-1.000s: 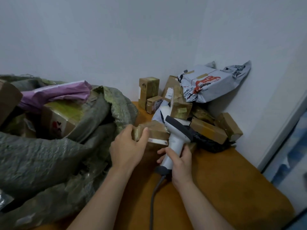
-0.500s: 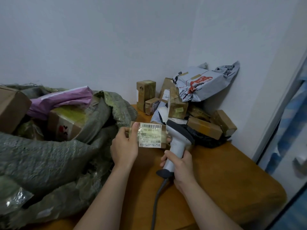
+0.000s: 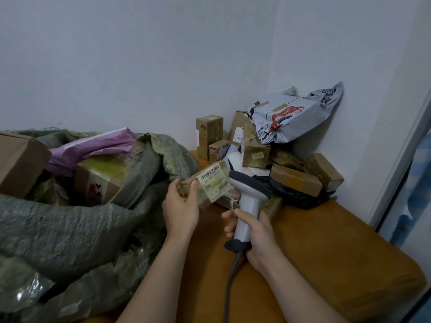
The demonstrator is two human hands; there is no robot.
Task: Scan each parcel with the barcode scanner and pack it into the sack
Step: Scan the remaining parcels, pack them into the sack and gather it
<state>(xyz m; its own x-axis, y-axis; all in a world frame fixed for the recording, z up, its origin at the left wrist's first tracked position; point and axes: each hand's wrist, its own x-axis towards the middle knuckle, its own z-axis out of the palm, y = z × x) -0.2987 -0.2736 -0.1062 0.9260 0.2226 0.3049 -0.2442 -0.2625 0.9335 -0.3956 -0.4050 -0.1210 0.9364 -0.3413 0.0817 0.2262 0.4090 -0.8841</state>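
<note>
The left hand (image 3: pixel 180 206) holds the small taped cardboard parcel (image 3: pixel 205 186) in the air just beside the head of the barcode scanner (image 3: pixel 248 194), fingers (image 3: pixel 174 186) curled round its left end, while the right hand (image 3: pixel 254 231) grips the scanner's handle above the tabletop (image 3: pixel 314 241). The parcel looks light and stiff, though its glossy tape may be slippery, so pinching its 2 narrow sides clear of the label (image 3: pixel 215 183) should suit for the drop into the sack (image 3: pixel 81 224).

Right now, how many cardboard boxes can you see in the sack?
2: a plain box at the sack's left edge, a yellow-taped box beneath the pink mailer. Others may be buried.
</note>
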